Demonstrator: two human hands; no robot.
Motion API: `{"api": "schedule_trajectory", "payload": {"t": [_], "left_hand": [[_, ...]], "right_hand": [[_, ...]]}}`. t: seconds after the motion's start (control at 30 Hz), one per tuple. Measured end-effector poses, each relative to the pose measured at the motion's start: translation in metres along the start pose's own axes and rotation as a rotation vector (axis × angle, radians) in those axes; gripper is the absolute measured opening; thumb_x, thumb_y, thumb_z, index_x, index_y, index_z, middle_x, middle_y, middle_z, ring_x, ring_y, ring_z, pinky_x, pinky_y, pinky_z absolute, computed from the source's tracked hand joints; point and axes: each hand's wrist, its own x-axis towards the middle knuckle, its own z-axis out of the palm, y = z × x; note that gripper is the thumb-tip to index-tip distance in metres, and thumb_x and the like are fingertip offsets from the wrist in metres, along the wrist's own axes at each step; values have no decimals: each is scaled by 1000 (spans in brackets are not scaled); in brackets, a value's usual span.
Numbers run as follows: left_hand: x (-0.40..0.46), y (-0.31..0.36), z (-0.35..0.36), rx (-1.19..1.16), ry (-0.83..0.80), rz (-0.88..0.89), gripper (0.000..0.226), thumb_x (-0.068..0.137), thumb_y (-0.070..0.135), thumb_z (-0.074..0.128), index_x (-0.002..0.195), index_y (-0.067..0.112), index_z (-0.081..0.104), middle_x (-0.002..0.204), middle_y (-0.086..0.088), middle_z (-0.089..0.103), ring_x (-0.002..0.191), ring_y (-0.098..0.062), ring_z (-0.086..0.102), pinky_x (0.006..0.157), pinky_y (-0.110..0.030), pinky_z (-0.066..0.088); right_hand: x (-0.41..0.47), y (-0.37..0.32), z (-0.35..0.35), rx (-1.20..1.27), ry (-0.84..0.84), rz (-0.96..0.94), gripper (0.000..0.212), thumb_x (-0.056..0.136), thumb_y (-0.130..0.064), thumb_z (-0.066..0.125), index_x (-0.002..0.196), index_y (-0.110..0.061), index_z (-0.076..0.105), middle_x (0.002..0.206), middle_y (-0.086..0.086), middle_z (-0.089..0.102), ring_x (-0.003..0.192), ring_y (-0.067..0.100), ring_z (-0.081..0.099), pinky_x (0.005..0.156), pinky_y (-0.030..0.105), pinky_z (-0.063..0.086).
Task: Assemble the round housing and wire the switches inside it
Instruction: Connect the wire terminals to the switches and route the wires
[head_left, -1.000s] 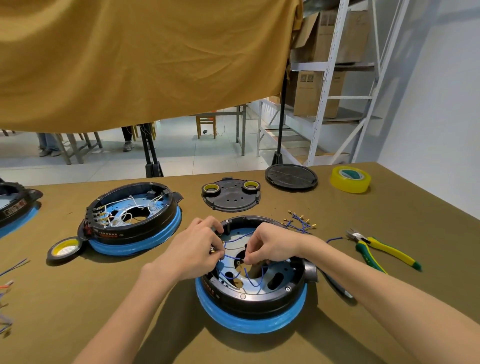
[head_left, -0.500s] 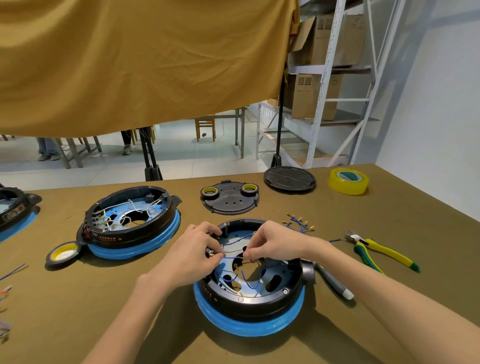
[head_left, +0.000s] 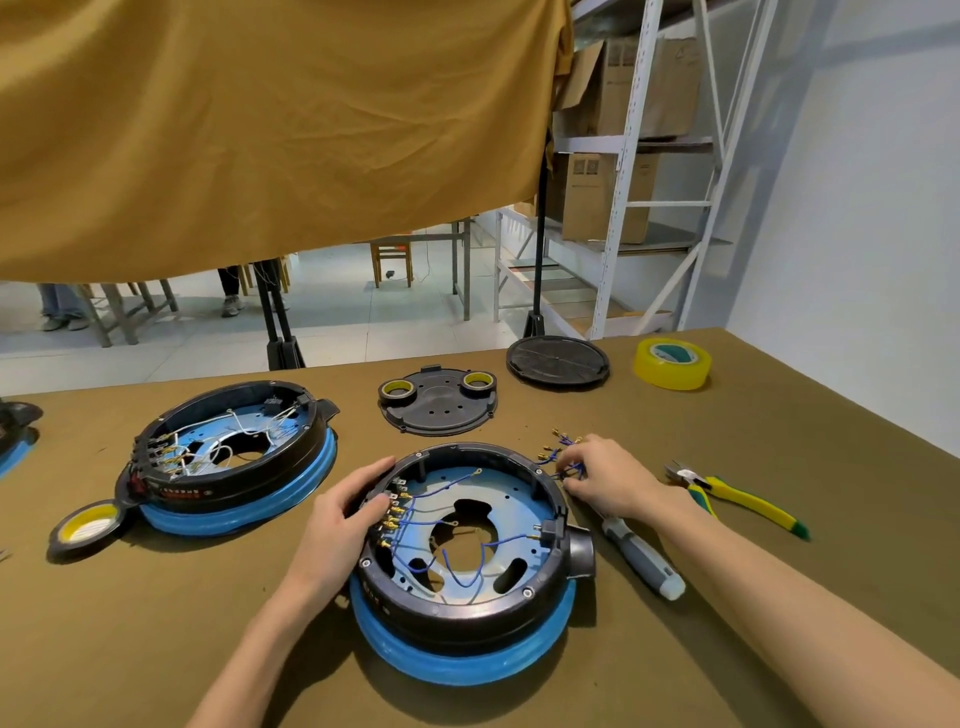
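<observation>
Blue-ringed round housing (head_left: 462, 566) is sitting mid-table right in front of me, same spot as before, so I'm using it as the anchor. What's changing: half a second ago I was watching both hands working down inside it, and now the right hand (head_left: 602, 480) is pulling out to the loose blue wires (head_left: 563, 457) lying just off the housing's far right edge, fingers curling in and pinching at that bundle. The left hand (head_left: 345, 512) is gripping the housing's left rim, fingers draped over the outside, thumb hooking inside by the row of switches (head_left: 390, 512). Blue wires are already running across the housing's floor. A screwdriver (head_left: 641, 558) is lying just right of the housing, pliers (head_left: 737, 499) farther right.
</observation>
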Motion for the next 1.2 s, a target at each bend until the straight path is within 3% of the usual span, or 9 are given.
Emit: {"api": "schedule_trajectory", "payload": {"t": [0.17, 0.33, 0.43, 0.53, 0.63, 0.73, 0.87, 1.0, 1.2], "left_hand": [[0, -5, -1, -82, 20, -20, 43, 101, 5, 56, 137, 28, 63, 130, 16, 64, 111, 6, 63, 80, -11, 53], [0, -8, 3, -156, 64, -25, 42, 100, 4, 57, 135, 24, 65, 127, 13, 68, 111, 1, 65, 82, -14, 52], [-1, -9, 3, -154, 62, -16, 41, 100, 5, 57, 133, 27, 66, 126, 15, 67, 108, 7, 65, 79, -11, 52], [-2, -11, 3, -165, 60, -14, 41, 100, 6, 57, 132, 29, 66, 125, 18, 67, 108, 8, 65, 78, -9, 52], [-2, -12, 2, -169, 56, -19, 41, 101, 7, 57, 134, 29, 65, 126, 18, 68, 112, 2, 65, 83, -18, 54], [-1, -13, 2, -171, 56, -15, 41, 100, 7, 57, 135, 27, 65, 127, 16, 68, 111, 3, 66, 80, -17, 56], [0, -15, 2, -184, 55, -31, 41, 101, 8, 57, 134, 30, 66, 122, 17, 71, 111, 0, 67, 80, -21, 58], [0, -16, 2, -176, 62, -32, 40, 101, 10, 58, 133, 32, 66, 121, 19, 71, 109, 1, 67, 81, -22, 56], [-2, -16, 2, -186, 61, -34, 40, 101, 9, 58, 132, 32, 66, 117, 22, 72, 108, 1, 67, 79, -17, 56]], "right_hand": [[3, 4, 2, 84, 88, -7, 23, 101, -28, 61, 119, -20, 73, 122, 4, 66, 107, 17, 61, 96, 36, 52], [14, 2, 0, 96, 230, 14, 26, 104, -24, 53, 120, -20, 72, 120, 5, 63, 109, 24, 62, 96, 38, 51], [22, -8, 0, 14, 126, -11, 29, 102, -30, 58, 129, -24, 68, 126, 7, 58, 114, 27, 61, 100, 40, 50], [28, -14, 3, -40, 69, -27, 23, 100, -24, 61, 120, -25, 73, 126, 6, 64, 111, 27, 63, 97, 39, 51], [30, -12, 5, 35, 98, -2, 18, 98, -14, 62, 108, -20, 76, 114, 5, 73, 103, 24, 67, 93, 38, 54], [29, -6, 6, 136, 174, -6, 21, 96, -13, 67, 117, -19, 70, 97, -3, 71, 92, 17, 66, 92, 38, 54], [24, -4, 4, 356, 299, -47, 41, 94, -12, 72, 132, -19, 58, 86, -9, 66, 82, 3, 63, 76, 21, 47], [23, -13, -2, 507, 433, -73, 48, 91, -14, 76, 137, -16, 60, 86, -9, 71, 82, 3, 67, 74, 12, 50], [21, -22, -11, 639, 429, -77, 27, 88, -8, 79, 112, -16, 68, 90, 1, 74, 76, 12, 74, 75, 28, 62]]}}
